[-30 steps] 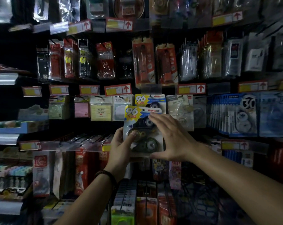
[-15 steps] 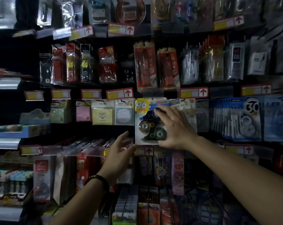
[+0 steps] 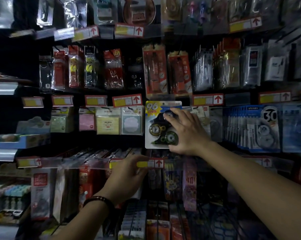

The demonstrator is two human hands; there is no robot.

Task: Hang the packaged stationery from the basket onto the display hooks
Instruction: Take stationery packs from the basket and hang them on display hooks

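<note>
A correction-tape pack (image 3: 156, 125) with a yellow "96" on a blue-and-white card hangs flat in the middle row of the display wall. My right hand (image 3: 186, 132) lies over its right half, fingers spread and nearly straight, pressing it against the packs behind. My left hand (image 3: 127, 177), with a dark bracelet at the wrist, is lower and apart from the pack, fingers relaxed near the price rail (image 3: 149, 164) beneath it, holding nothing. The hook itself is hidden behind the card. No basket is in view.
Sticky-note packs (image 3: 108, 122) hang left of the pack and blue correction-tape packs (image 3: 260, 127) to its right. Red pencil packs (image 3: 155, 70) hang just above. Price tags with red arrows (image 3: 127, 100) jut out along each row. More packs fill the rows below.
The pack went from being held by both hands in front of the row to hanging flat in it. My left hand let go and dropped down to the price rail.
</note>
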